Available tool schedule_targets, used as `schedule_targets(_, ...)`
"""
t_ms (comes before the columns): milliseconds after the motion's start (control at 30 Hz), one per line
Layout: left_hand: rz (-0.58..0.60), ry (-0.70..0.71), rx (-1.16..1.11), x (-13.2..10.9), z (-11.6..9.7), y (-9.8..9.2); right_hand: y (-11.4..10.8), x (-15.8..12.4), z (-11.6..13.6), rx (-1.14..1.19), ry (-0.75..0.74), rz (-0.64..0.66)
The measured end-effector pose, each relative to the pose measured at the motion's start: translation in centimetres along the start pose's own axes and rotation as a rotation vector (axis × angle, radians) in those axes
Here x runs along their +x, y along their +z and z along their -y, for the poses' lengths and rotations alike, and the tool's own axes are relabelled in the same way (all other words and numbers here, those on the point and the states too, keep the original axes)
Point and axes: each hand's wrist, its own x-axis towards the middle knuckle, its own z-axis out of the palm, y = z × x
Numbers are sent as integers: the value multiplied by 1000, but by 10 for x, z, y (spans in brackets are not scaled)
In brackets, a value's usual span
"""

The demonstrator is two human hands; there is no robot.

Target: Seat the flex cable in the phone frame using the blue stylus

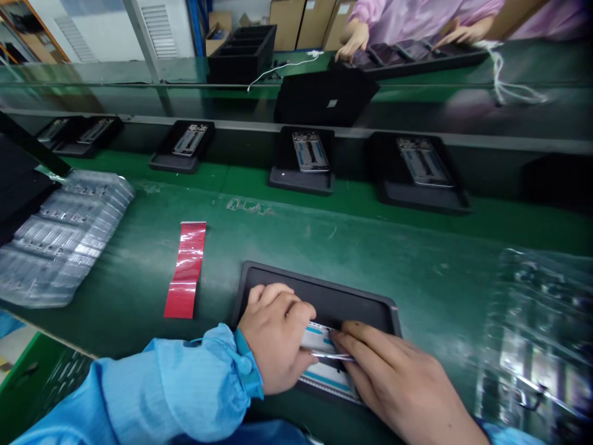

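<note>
A black tray (324, 293) lies on the green mat near the front edge. In it rests a phone frame (324, 371) with white and blue parts, mostly covered by my hands. My left hand (273, 337), in a light blue sleeve, curls its fingers down onto the frame's left side. From the right, my right hand (393, 377) presses its fingers together on a thin silvery strip (331, 355) lying across the frame.
A red strip (186, 269) lies left of the tray. Clear blister trays (60, 238) are stacked at the left, more clear trays (537, 334) at the right. Black trays with phone frames (309, 154) ride the belt behind. Another person's hands (354, 40) work opposite.
</note>
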Motion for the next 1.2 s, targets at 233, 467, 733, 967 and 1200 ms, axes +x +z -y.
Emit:
schedule_targets(233,2,-4,6,0,-1,1,3,3,0,-26,32,-6)
schedule_targets(467,10,-5,3,-1,0,-1,4,9,-3,76,75,64)
schedule_targets(733,13,-5,1,0,-1,-3,4,8,-2,-13,-38,3)
schedule_targets(967,13,0,3,-1,-2,-3,8,3,-3,-36,-51,13)
schedule_targets(1200,15,-1,21,-1,0,-3,5,2,-5,13,1,42)
